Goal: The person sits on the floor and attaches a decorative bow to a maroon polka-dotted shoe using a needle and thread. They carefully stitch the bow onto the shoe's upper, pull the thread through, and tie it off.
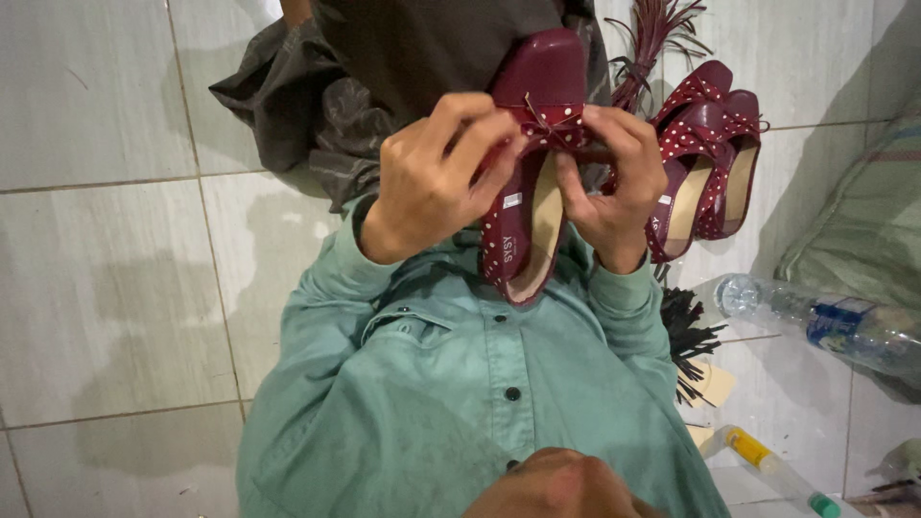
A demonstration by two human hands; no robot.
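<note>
The tiled floor [115, 288] lies bare and open along its left side, while the right side is crowded: a pair of dark red dotted shoes [710, 163], a plastic bottle [825, 321] and a small yellow-capped tube [758, 451]. A dark red shoe [528, 163] is held up above the lap, between both hands. The left hand [436, 173] and right hand [614, 182] are closed, fingertips pinching its small bow [549, 123].
</note>
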